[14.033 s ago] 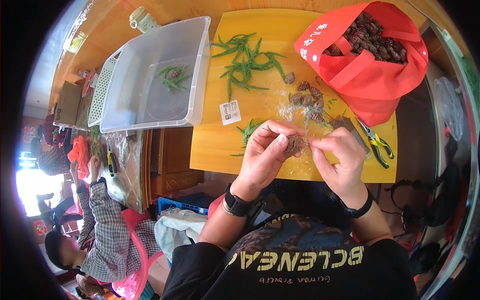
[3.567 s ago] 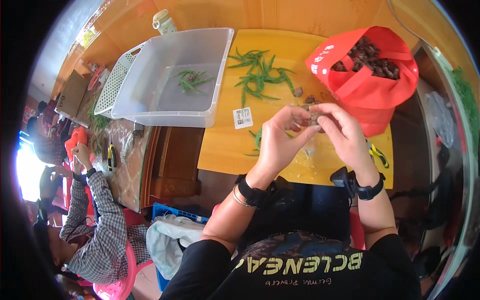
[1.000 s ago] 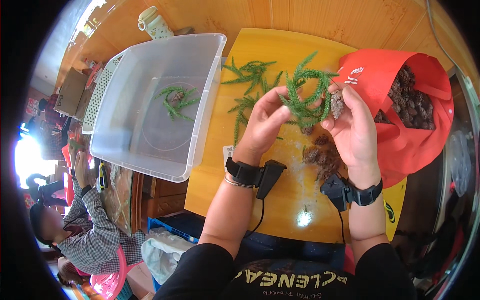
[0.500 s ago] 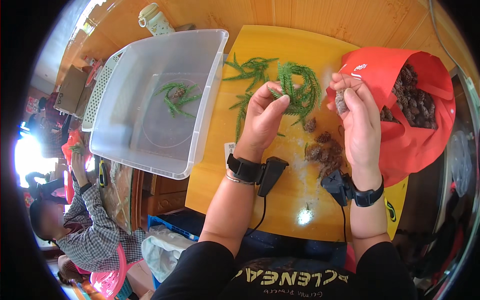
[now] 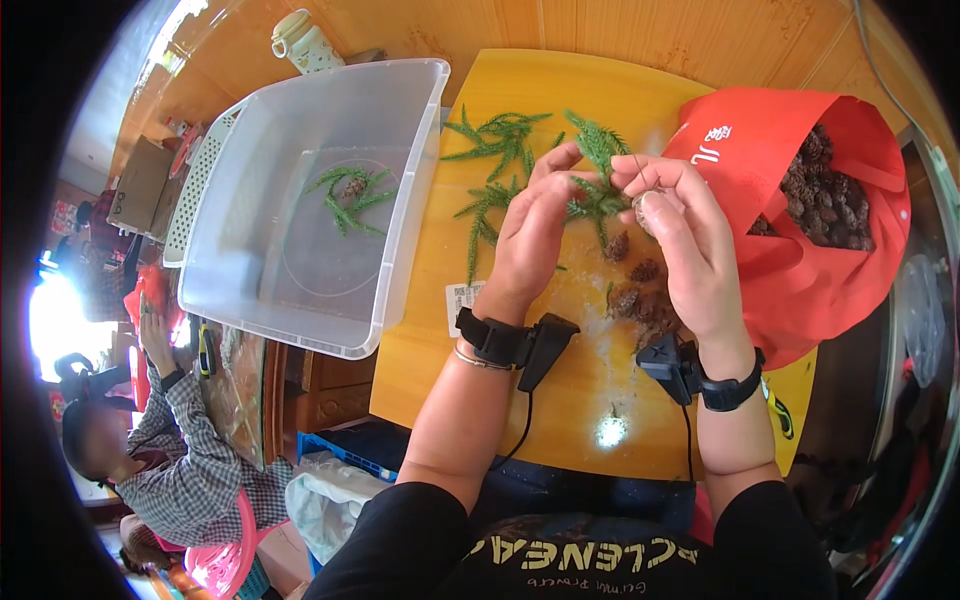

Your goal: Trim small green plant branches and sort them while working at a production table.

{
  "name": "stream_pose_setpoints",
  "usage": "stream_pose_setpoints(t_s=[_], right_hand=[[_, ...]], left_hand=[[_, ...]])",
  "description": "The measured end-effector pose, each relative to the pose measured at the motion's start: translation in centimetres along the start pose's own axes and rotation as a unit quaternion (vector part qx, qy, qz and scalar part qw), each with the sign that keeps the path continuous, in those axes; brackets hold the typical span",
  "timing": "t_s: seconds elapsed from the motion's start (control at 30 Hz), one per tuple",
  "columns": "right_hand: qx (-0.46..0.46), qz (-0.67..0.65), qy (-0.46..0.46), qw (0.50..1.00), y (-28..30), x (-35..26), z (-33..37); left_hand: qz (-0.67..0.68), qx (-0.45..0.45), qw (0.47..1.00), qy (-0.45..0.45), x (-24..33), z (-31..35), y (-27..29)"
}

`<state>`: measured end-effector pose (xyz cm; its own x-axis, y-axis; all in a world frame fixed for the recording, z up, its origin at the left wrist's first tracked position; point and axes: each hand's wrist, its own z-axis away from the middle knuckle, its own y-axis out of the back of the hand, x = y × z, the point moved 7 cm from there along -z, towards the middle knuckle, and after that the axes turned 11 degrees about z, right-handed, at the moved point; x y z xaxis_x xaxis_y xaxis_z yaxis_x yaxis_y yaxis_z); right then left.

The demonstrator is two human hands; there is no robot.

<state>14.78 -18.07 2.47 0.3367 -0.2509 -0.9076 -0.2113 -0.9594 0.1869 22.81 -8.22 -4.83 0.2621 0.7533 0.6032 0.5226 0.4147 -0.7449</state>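
Observation:
Over the yellow table (image 5: 480,385), my left hand (image 5: 532,235) is closed on a green artificial pine sprig (image 5: 600,145), whose needles stick up past the fingers. My right hand (image 5: 695,250) pinches a brown pine cone (image 5: 641,213) between thumb and fingers, mostly covered by them. A thin wire rises from near the right fingertips. Both hands are close together, with the cone against or beside the sprig's base; the exact contact is hidden. Below them lie several loose pine cones (image 5: 640,305). More green sprigs (image 5: 498,135) lie left of my left hand.
A clear plastic bin (image 5: 400,270) on the left contains a finished-looking sprig with a cone (image 5: 350,200). A red bag (image 5: 740,130) full of pine cones stands at right. A bottle (image 5: 306,42) is behind the bin. Another person (image 5: 190,450) works at far left.
My right hand has moved left with the pine cone, up to the sprig. The sprig in my left hand has turned, and its looped branches now point upward.

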Motion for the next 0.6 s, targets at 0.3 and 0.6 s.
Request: stream_pose_setpoints(t_s=[0.3, 0.6], right_hand=[[-0.008, -0.068, -0.052, 0.996, 0.2, 0.7, -0.2], [0.001, -0.096, -0.068, 0.993, 0.2, 1.2, -0.3]], left_hand=[[-0.163, -0.001, 0.981, -0.106, 1.1, 0.2, -0.7], [0.003, -0.012, 0.999, -0.033, 0.2, 0.2, -0.6]])
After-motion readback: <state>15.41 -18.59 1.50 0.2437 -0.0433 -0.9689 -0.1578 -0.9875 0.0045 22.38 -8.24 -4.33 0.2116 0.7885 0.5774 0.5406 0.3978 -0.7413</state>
